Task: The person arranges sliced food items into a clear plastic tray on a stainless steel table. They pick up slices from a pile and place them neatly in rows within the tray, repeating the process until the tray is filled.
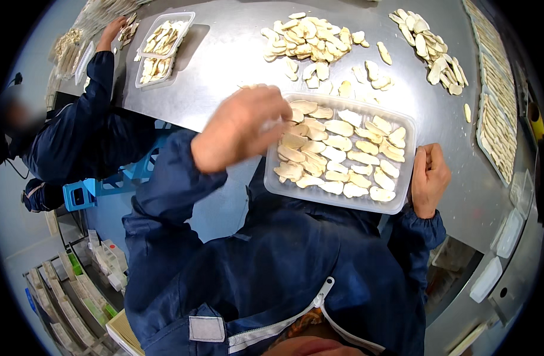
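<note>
A clear plastic tray (341, 200) rests at the table's front edge, overhanging it, with rows of pale sliced pieces (363, 157), possibly mushroom. My left hand (243, 126) is raised over the tray's upper left corner, fingers bent and blurred; I cannot tell whether they hold a slice. My right hand (429, 178) lies curled against the tray's right side; what its fingertips grip, if anything, is hidden. Loose slices lie beyond the tray in a large pile (307, 38), a second pile (429, 50) at the upper right, and scattered between.
Two stacked containers of slices (162, 40) stand upper left on the steel table (218, 53). A co-worker (76, 136) handles slices left of me, near a blue stool (77, 196). Filled trays (496, 124) line the right edge; empty lids (485, 279) lie lower right.
</note>
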{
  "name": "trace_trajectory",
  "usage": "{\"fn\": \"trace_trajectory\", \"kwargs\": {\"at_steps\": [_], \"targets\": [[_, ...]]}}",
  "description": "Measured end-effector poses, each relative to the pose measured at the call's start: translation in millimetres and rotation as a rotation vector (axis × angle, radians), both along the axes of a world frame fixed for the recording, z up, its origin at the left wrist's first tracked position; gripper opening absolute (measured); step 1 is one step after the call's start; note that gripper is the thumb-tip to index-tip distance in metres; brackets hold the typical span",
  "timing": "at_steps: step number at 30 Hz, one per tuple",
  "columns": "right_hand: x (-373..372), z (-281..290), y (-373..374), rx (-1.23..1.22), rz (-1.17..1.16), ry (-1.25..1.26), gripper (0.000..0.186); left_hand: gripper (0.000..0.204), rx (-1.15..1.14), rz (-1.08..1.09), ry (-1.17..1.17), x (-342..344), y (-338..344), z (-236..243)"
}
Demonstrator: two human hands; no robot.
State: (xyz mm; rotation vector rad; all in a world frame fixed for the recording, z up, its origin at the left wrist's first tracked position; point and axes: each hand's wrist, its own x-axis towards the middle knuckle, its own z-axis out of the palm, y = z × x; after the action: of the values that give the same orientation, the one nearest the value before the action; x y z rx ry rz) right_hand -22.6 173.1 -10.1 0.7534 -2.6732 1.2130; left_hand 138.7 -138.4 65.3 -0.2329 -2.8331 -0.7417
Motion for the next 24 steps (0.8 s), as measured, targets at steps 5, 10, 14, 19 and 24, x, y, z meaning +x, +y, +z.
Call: {"fn": "trace_trajectory", "kwargs": {"at_steps": [5,10,14,19,24], "targets": [[0,0,-1,-0.019,-0.006,-0.008,0.016,0.025,-0.083,0.361,0.107,-53,-83,-35],[1,0,-3,-0.029,-0.020,-0.027,0.015,0.034,-0.177,0.433,-0.065,-70,-91,-51],[0,1,0,-0.008,-0.004,-0.025,0.015,0.029,-0.169,0.434,-0.056,-71,-89,-54],[1,2,-1,0.002,-0.012,-0.014,0.015,0.015,-0.025,0.406,-0.047,-67,-102,-58],[0,-1,0,-0.002,-0.018,-0.007,0.015,0.020,0.034,0.443,-0.132,-66,-102,-51]]}}
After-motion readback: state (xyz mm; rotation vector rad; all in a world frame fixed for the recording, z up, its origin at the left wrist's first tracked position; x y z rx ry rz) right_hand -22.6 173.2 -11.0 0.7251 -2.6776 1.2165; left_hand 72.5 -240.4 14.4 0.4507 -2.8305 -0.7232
